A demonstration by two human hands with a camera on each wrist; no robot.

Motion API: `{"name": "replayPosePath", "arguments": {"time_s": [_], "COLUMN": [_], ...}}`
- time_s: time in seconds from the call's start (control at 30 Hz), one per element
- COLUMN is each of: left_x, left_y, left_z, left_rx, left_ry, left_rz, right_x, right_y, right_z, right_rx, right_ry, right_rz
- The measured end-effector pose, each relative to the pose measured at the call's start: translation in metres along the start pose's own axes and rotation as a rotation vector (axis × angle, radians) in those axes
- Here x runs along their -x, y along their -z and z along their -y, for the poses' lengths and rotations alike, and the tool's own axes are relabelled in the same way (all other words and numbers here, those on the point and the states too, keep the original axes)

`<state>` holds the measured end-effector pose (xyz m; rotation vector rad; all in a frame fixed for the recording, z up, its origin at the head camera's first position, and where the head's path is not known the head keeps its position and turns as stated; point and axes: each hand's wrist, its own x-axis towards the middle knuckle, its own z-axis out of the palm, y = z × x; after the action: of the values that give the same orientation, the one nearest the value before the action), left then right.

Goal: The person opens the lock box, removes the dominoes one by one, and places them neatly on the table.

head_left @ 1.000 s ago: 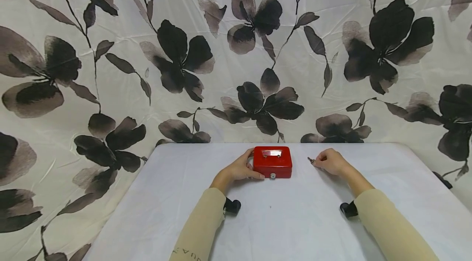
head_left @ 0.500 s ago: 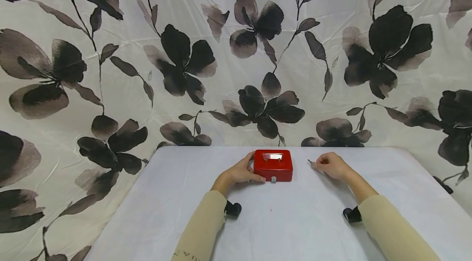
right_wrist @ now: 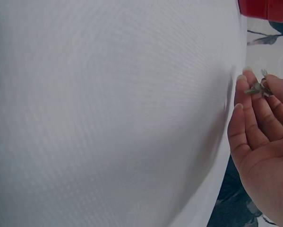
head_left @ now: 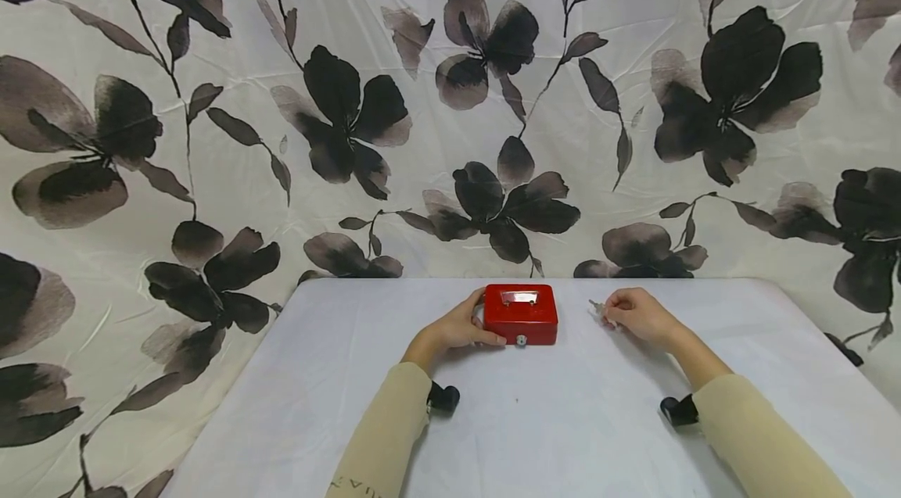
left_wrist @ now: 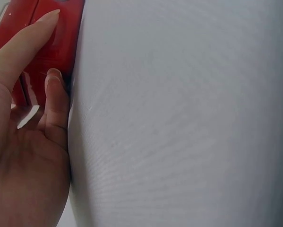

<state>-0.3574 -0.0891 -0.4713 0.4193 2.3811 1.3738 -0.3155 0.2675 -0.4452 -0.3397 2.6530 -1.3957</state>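
Observation:
A red metal cash box [head_left: 521,324] stands on the white table with its lid down. It has a silver handle on top and a round lock [head_left: 522,340] low on its front. My left hand [head_left: 457,327] grips the box's left side, the thumb along the front and the other fingers round the side and back. In the left wrist view the thumb [left_wrist: 30,40] lies against the red front. To the right of the box, my right hand [head_left: 636,314] pinches small metal keys [right_wrist: 257,89] between thumb and fingers, slightly above the tabletop and apart from the box.
A white cloth-covered table [head_left: 521,435] extends toward me and to both sides. Right behind its back edge hangs a floral curtain [head_left: 493,91]. Each wrist carries a black camera mount [head_left: 443,398] under a beige sleeve.
My right hand has shifted slightly right, and the keys in its fingertips have turned and spread. My left hand and the cash box stay in place.

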Motion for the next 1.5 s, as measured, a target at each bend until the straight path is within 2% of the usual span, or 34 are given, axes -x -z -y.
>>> {"name": "replayPosePath", "arguments": {"time_s": [0.33,0.9,1.2,1.5], "left_x": [0.001,0.003,0.004,0.006], "left_y": [0.0,0.0,0.0,0.001], "left_z": [0.0,0.0,0.001,-0.003], "left_rx": [0.003,-0.015,-0.007,0.007], "left_ry": [0.016,0.007,0.002,0.022], "left_rz": [-0.009,-0.007,0.01,0.007], "right_x": [0.004,0.015,0.019,0.022], "right_y": [0.004,-0.006,-0.014,-0.026], "right_z": [0.006,0.019,0.024,0.031], "right_rx": [-0.088,-0.036,-0.045,0.038], "right_ry": [0.033,0.04,0.109,0.123], "right_rz": [-0.001,-0.015,0.007,-0.013]}}
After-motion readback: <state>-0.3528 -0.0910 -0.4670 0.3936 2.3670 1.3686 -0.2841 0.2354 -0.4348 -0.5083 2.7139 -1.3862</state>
